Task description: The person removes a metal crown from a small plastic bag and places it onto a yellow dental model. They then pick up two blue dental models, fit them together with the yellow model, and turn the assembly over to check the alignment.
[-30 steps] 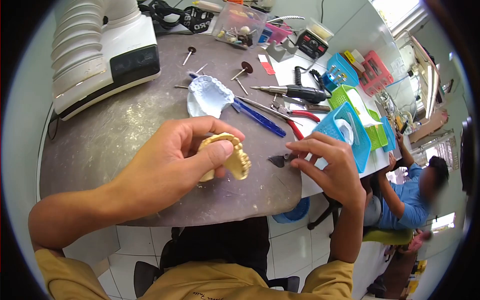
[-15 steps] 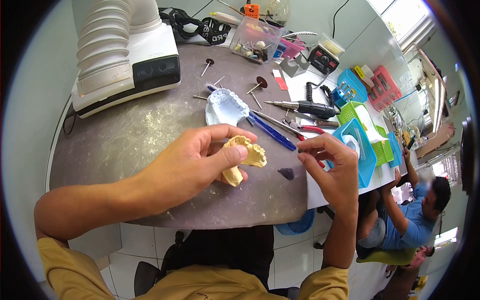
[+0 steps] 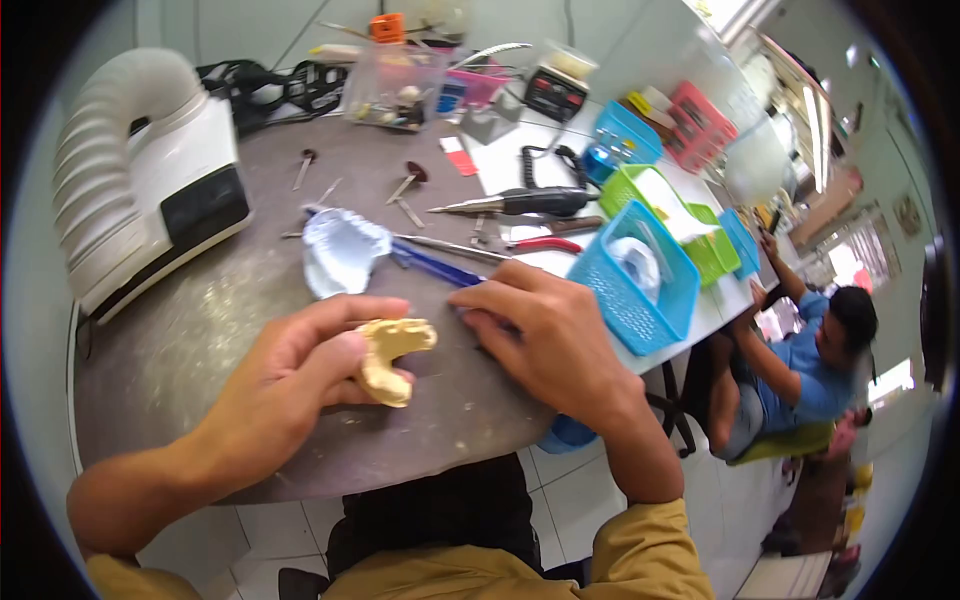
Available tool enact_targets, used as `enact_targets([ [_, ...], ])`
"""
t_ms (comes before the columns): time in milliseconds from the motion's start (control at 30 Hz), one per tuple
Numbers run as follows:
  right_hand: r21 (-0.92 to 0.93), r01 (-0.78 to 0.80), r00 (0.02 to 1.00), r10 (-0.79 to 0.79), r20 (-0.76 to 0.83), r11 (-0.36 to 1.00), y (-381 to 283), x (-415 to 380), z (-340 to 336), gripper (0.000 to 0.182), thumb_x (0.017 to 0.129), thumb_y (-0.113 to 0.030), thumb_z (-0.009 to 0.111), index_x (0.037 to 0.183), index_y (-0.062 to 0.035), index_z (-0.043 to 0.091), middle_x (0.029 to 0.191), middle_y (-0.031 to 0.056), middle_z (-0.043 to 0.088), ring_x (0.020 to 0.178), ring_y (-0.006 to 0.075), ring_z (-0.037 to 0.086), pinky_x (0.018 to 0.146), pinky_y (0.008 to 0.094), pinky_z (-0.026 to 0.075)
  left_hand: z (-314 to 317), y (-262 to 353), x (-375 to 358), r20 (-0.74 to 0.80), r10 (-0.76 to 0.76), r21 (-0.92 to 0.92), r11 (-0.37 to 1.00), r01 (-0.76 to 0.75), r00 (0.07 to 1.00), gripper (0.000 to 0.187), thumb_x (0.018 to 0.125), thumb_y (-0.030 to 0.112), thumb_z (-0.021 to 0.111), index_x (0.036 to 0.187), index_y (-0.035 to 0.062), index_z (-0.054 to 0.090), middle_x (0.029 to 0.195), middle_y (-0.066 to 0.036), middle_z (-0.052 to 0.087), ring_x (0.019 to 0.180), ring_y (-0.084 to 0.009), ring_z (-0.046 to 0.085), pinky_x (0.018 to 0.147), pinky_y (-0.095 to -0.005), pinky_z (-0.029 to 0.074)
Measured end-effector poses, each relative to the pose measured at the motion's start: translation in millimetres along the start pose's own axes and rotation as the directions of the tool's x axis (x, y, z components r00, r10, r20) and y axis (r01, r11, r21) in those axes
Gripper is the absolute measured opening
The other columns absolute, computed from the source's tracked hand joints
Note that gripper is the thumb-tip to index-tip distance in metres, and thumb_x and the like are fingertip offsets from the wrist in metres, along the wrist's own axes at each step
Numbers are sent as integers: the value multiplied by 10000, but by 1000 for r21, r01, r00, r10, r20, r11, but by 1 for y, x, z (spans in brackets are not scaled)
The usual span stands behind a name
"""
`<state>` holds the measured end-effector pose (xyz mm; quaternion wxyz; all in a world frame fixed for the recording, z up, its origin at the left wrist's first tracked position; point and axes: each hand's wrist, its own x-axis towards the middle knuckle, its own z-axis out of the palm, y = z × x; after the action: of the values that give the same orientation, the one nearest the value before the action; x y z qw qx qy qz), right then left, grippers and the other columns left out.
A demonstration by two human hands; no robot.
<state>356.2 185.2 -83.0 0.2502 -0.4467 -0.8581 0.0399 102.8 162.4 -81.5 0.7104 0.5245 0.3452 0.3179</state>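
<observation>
My left hand (image 3: pixel 290 385) grips a yellow horseshoe-shaped dental cast (image 3: pixel 382 372) between thumb and fingers, its open side facing right. My right hand (image 3: pixel 545 335) is lowered to the bench, with the fingers curled and brought together at the tips. Whatever is between those fingertips is too small and covered to make out. Just behind them lies the blue handle of a brush (image 3: pixel 435 262), its end partly covered by the hand. A pale blue-white dental cast (image 3: pixel 343 250) rests on the bench beyond my left hand.
A handpiece (image 3: pixel 530 202), red-handled pliers (image 3: pixel 545 244) and several small rotary bits lie farther back. A blue basket (image 3: pixel 640 310) stands at the right, a white suction unit (image 3: pixel 150 215) at the left. Another person (image 3: pixel 790 350) sits at the far right.
My right hand has come down from above the bench onto its surface, covering where a small dark piece lay. The view has turned, shifting everything left. My left hand keeps the yellow cast.
</observation>
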Motion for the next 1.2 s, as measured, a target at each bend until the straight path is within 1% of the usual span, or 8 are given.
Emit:
enact_targets([
  [133, 16, 26, 999, -27, 18, 1000, 2, -1, 0, 160, 903, -144, 673, 1028, -62, 728, 884, 117, 644, 809, 324, 667, 720, 420, 533, 0, 4, 0, -52, -23, -22, 1000, 22, 998, 421, 1051, 195, 444, 1416, -12, 483, 1290, -158, 612, 1098, -234, 668, 992, -367, 543],
  [433, 166, -10, 1000, 11, -2, 986, 1, -4, -2, 151, 903, -60, 652, 1040, -55, 715, 858, 119, 639, 744, 295, 666, 678, 394, 534, -3, 6, 2, -37, -49, -21, 999, 48, 998, 428, 1044, 176, 493, 1429, -9, 463, 1331, -163, 585, 1191, -242, 632, 1046, -370, 515],
  [567, 259, -76, 992, 99, -76, 963, -7, -2, -1, 160, 876, -19, 680, 1035, -30, 698, 897, 105, 676, 747, 233, 695, 671, 335, 556, -3, 8, 2, -5, -58, -11, 998, 58, 998, 422, 1051, 153, 478, 1437, -12, 447, 1342, -164, 572, 1203, -237, 623, 1059, -374, 513],
  [867, 294, -52, 995, 75, -70, 954, -16, 4, 2, 160, 819, 14, 722, 977, -12, 720, 916, 77, 705, 752, 157, 680, 668, 282, 543, -4, 6, 1, 17, -46, -52, 998, 47, 999, 402, 1052, 126, 478, 1425, -25, 457, 1320, -156, 580, 1182, -212, 628, 1059, -355, 508],
  [900, 295, -49, 995, 71, -67, 954, -14, 5, 1, 160, 819, 14, 722, 977, -12, 720, 916, 77, 705, 752, 157, 680, 668, 282, 543, -2, 6, 0, 4, 8, 73, 997, -8, 1000, 399, 1048, 116, 493, 1420, -26, 464, 1306, -145, 585, 1174, -193, 623, 1049, -342, 505],
  [967, -5, -45, 998, 45, 34, 999, -8, 6, -2, 160, 862, -27, 707, 1022, -27, 697, 926, 89, 677, 812, 222, 717, 688, 327, 576, 2, 6, -3, -5, 65, 197, 978, -62, 998, 396, 1044, 106, 508, 1415, -27, 471, 1292, -135, 590, 1165, -174, 618, 1038, -329, 503],
  [1100, 22, -8, 999, 7, 35, 1000, -5, 6, 1, 188, 867, -45, 714, 1054, -36, 710, 948, 96, 684, 808, 250, 707, 670, 347, 566, 2, 7, -4, 12, 114, 327, 938, -111, 993, 405, 1029, 93, 554, 1412, -15, 477, 1289, -113, 583, 1159, -146, 597, 1018, -307, 491],
  [1200, 179, -10, 989, 36, -144, 984, -24, 8, -2, 217, 867, -75, 734, 1081, -40, 721, 971, 120, 693, 785, 268, 694, 649, 357, 550, 0, 0, -2, 19, 128, 244, 961, -129, 992, 422, 1026, 96, 566, 1420, -2, 449, 1290, -110, 581, 1154, -142, 592, 1013, -303, 487],
])
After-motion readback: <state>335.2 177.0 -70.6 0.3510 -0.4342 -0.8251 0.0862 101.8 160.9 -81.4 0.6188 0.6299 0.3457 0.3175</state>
